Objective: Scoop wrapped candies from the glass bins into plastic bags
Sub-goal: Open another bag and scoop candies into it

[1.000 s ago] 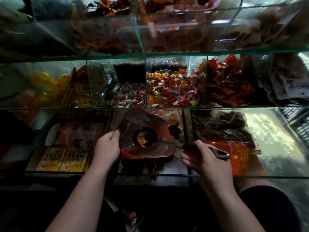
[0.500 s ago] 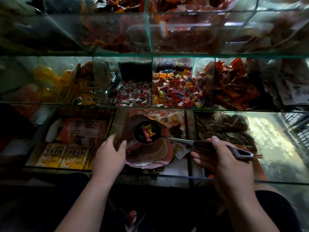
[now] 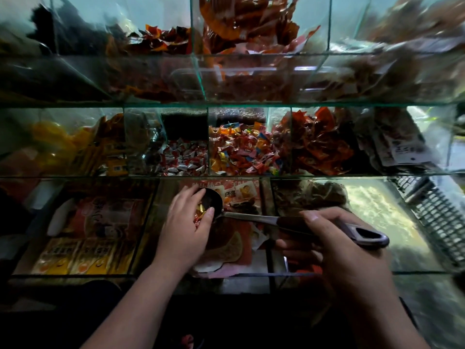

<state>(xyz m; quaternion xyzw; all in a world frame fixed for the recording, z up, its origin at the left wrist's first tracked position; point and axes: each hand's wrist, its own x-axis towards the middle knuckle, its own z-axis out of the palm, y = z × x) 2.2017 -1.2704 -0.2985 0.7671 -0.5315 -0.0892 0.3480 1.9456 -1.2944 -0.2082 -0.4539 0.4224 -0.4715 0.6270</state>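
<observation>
1. Half a second back the left hand [image 3: 186, 227] sat at the edge of the bag [image 3: 227, 250]. Now it has come up onto the bowl of the scoop [image 3: 251, 218], and the bag lies loose beneath it on the lowest glass shelf.
2. Progress: a small load of candies [image 3: 200, 214], red and gold wrappers, is in the scoop's bowl and not yet in the bag. The bag is dim and partly covered, so I cannot tell how much it already holds.
3. Left to do, as I judge it: get these few pieces into the bag, then go back for more. The middle-row bin [image 3: 208, 127] of mixed wrapped sweets looks well stocked, and its neighbours are full too.
4. Left hand: the forearm reaches forward, palm down. Fingers arch over the far rim of the bowl, the thumb closes in from the near side, and together they pinch the candies.
5. Right hand [image 3: 349, 250]: fingers wrap the dark grip of the scoop with the thumb on top. The handle's looped end sticks out to the right, and the shaft runs roughly level leftward to the bowl.
6. Both hands work above the bottom shelf, in front of the middle row.
</observation>
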